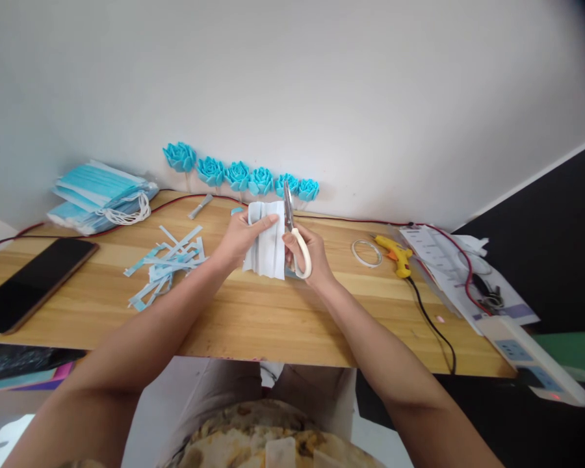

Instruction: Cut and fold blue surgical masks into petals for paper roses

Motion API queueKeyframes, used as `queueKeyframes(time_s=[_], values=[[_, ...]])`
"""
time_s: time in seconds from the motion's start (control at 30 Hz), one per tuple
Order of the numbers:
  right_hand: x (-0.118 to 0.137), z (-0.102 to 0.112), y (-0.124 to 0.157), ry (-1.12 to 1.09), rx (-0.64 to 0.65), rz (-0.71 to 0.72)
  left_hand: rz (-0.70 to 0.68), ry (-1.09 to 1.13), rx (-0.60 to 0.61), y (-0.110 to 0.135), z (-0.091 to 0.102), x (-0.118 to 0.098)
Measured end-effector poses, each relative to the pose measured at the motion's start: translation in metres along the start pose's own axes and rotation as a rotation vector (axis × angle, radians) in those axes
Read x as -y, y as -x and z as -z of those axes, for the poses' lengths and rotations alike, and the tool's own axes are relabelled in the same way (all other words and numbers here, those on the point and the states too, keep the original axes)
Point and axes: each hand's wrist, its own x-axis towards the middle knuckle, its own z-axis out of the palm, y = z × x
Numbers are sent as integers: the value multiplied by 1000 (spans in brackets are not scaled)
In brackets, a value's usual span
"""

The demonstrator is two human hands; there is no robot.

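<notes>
My left hand [238, 237] pinches a white pleated face mask [267, 244] and holds it upright above the wooden table [253, 325]. My right hand [308, 252] grips cream-handled scissors [295, 234] with the blades pointing up along the mask's right edge. Cut blue and white mask strips [168, 266] lie in a loose heap just left of my left hand.
A row of blue mask roses [238, 174] leans against the wall. A stack of blue masks [100, 195] sits at back left, a black phone [32, 283] at front left. To the right lie a wire ring [366, 252], a yellow glue gun [396, 255], papers and a power strip [531, 361].
</notes>
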Motion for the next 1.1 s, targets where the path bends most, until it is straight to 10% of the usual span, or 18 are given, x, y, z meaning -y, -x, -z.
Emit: queueKeyframes(time_s=[0.47,0.87,1.1], values=[[7,31,-20,-56,78,72,-134,-53,10,-18,12,16],[11,77,-49,-125,-103,154,-136,-1124,590,-16,18,9],[15,74,-54,-177,58,121,-167,-1466,456,-9,14,33]])
